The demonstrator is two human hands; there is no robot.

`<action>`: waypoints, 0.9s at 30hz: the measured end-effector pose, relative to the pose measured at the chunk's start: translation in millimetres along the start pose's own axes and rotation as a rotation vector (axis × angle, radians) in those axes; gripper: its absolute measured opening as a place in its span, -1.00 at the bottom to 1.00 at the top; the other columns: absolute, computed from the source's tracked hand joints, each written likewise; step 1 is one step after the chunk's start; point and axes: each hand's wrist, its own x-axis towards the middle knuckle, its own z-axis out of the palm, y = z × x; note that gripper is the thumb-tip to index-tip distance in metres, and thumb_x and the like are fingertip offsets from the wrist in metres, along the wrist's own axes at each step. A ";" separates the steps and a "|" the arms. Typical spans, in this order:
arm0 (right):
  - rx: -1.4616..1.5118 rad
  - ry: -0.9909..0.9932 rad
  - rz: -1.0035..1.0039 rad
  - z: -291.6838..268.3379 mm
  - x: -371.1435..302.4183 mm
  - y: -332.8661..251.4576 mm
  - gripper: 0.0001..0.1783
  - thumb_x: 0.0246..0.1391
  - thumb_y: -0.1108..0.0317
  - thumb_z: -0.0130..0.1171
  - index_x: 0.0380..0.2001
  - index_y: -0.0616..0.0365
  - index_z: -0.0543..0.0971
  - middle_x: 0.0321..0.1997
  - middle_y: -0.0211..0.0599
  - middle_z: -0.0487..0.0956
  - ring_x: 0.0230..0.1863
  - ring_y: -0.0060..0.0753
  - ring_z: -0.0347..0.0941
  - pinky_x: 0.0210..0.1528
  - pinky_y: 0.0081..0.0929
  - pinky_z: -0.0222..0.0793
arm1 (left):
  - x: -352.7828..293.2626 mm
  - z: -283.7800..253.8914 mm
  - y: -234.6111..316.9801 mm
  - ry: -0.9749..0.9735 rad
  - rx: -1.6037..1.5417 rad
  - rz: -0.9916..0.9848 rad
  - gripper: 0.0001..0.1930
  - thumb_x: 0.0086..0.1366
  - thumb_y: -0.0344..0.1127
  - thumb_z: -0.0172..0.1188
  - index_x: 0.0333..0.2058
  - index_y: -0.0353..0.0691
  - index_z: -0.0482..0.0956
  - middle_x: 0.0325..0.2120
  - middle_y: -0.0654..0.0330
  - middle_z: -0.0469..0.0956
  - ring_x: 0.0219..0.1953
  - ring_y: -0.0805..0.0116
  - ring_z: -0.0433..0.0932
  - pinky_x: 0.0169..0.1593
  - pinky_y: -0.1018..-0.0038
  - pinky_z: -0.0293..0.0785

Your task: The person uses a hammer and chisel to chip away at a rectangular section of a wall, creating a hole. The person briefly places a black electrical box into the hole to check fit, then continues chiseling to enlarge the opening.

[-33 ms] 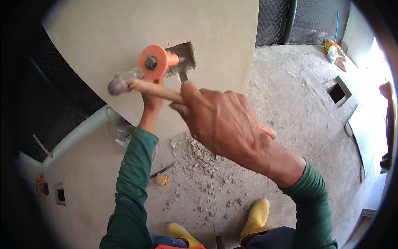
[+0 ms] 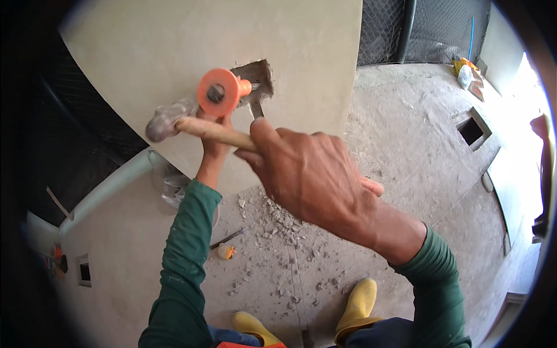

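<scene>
At the wall recess (image 2: 264,74), the chisel (image 2: 216,93) points inward; the left hand (image 2: 215,146) appears to grasp it behind the orange guard (image 2: 228,82), likely shielding the fingers. Below the recess, the right hand (image 2: 316,171) clasps the hammer (image 2: 214,131) by its handle, likely for leverage.

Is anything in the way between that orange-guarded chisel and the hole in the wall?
Nothing visible. The chisel, held in the left hand, points at the hole with no object between; whether its tip touches is hard to see.
</scene>
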 end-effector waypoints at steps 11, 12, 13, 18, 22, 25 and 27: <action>0.017 0.103 -0.114 -3.8 1.1 5.4 -0.66 0.37 0.11 0.15 -0.33 0.10 0.34 -0.54 -0.25 0.50 -0.71 -0.14 0.43 -0.68 -0.18 0.29 | 13.2 4.1 -6.5 0.161 -0.012 -0.133 -0.89 0.42 -0.48 0.14 -0.16 -0.41 0.52 -0.20 0.20 0.53 -0.14 0.41 0.47 0.00 0.40 0.39; -0.005 0.066 -0.091 -3.7 4.3 9.7 -0.66 0.37 0.11 0.15 -0.33 0.10 0.35 -0.55 -0.25 0.49 -0.72 -0.15 0.43 -0.68 -0.19 0.28 | 12.8 4.3 -9.3 0.165 0.014 -0.092 -0.85 0.43 -0.46 0.15 -0.10 -0.40 0.53 -0.14 0.18 0.56 -0.07 0.39 0.49 0.06 0.39 0.40; -0.087 0.087 -0.013 -3.0 5.6 13.2 -0.67 0.37 0.11 0.15 -0.34 0.10 0.36 -0.59 -0.26 0.48 -0.72 -0.15 0.43 -0.68 -0.19 0.28 | 12.2 2.9 -11.4 0.164 0.150 -0.074 -0.81 0.44 -0.45 0.17 -0.04 -0.40 0.55 -0.08 0.16 0.58 -0.01 0.37 0.51 0.12 0.39 0.41; -0.057 0.082 -0.083 -0.2 -1.6 15.1 -0.66 0.38 0.11 0.14 -0.34 0.13 0.38 -0.61 -0.22 0.50 -0.70 -0.07 0.47 -0.65 -0.11 0.31 | 9.3 5.4 -19.3 0.188 0.052 -0.062 -0.88 0.38 -0.47 0.20 -0.18 -0.42 0.57 -0.27 0.20 0.58 -0.18 0.40 0.49 -0.04 0.41 0.44; -0.097 0.143 -0.070 2.2 6.2 17.4 -0.65 0.38 0.08 0.13 -0.32 0.14 0.39 -0.63 -0.21 0.49 -0.70 -0.04 0.47 -0.66 -0.10 0.31 | 8.6 7.6 -20.7 0.210 -0.019 -0.014 -0.92 0.36 -0.50 0.18 -0.24 -0.42 0.55 -0.34 0.17 0.58 -0.25 0.41 0.48 -0.08 0.41 0.44; -0.056 0.015 0.066 -0.9 6.7 18.5 -0.63 0.40 0.06 0.10 -0.34 0.12 0.36 -0.66 -0.27 0.46 -0.75 -0.14 0.42 -0.68 -0.14 0.28 | 7.6 7.3 -16.5 0.195 -0.141 -0.030 -0.75 0.43 -0.46 0.20 0.01 -0.45 0.53 -0.02 0.07 0.59 0.04 0.29 0.53 0.22 0.36 0.40; 0.026 -0.007 -0.027 -2.4 -2.1 11.9 -0.65 0.44 0.10 -0.02 -0.25 0.20 0.39 -0.63 -0.08 0.55 -0.70 -0.06 0.54 -0.65 -0.14 0.42 | 9.6 9.1 -13.5 0.388 -0.166 0.051 -0.81 0.42 -0.51 0.17 -0.04 -0.44 0.58 -0.14 0.15 0.64 -0.11 0.35 0.57 0.03 0.40 0.48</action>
